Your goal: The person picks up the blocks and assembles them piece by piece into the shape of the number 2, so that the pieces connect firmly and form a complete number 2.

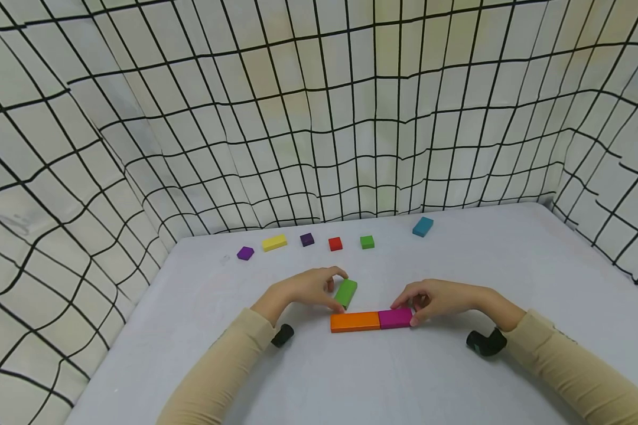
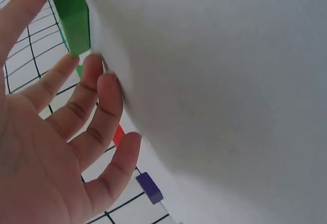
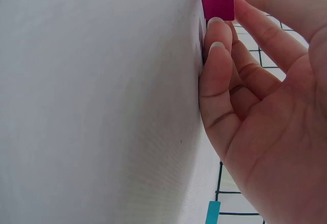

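In the head view, a long orange block (image 1: pixel 355 321) and a shorter magenta block (image 1: pixel 396 319) lie end to end on the white table. My right hand (image 1: pixel 438 297) pinches the magenta block, index finger at its far side and thumb at its near right corner. A green block (image 1: pixel 346 293) lies slanted just behind the orange one. Thumb and index finger of my left hand (image 1: pixel 309 288) grip it at its two ends. The left wrist view shows the green block (image 2: pixel 74 17) between those fingertips, the other fingers spread beside it.
Along the back stand a purple block (image 1: pixel 246 253), a yellow one (image 1: pixel 274 242), a dark purple one (image 1: pixel 307 239), a red one (image 1: pixel 335 244), a small green one (image 1: pixel 367 242) and a blue one (image 1: pixel 422 226). Black-lined white curtains (image 1: pixel 319 118) rise behind the table.
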The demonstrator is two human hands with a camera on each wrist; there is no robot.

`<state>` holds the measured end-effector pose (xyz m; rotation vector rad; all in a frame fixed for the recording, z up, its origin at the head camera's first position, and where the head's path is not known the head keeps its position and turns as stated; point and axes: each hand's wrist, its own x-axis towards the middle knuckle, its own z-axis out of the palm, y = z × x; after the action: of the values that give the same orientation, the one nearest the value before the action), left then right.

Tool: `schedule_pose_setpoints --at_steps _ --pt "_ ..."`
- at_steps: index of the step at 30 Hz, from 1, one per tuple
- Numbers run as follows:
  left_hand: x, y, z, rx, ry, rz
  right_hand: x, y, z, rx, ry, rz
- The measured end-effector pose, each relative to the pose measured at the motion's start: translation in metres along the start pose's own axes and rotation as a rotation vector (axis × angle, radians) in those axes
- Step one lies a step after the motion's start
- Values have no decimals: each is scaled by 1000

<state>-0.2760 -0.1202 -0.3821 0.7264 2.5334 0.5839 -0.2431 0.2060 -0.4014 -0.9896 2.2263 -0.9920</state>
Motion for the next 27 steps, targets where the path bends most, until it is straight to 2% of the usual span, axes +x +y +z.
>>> schedule_pose_setpoints --at_steps 7,27 --pt "-1 -7 -4 -58 -14 19 0 -1 1 6 5 16" --pt "-7 -7 -2 -65 8 68 -1 -2 0 4 4 8"
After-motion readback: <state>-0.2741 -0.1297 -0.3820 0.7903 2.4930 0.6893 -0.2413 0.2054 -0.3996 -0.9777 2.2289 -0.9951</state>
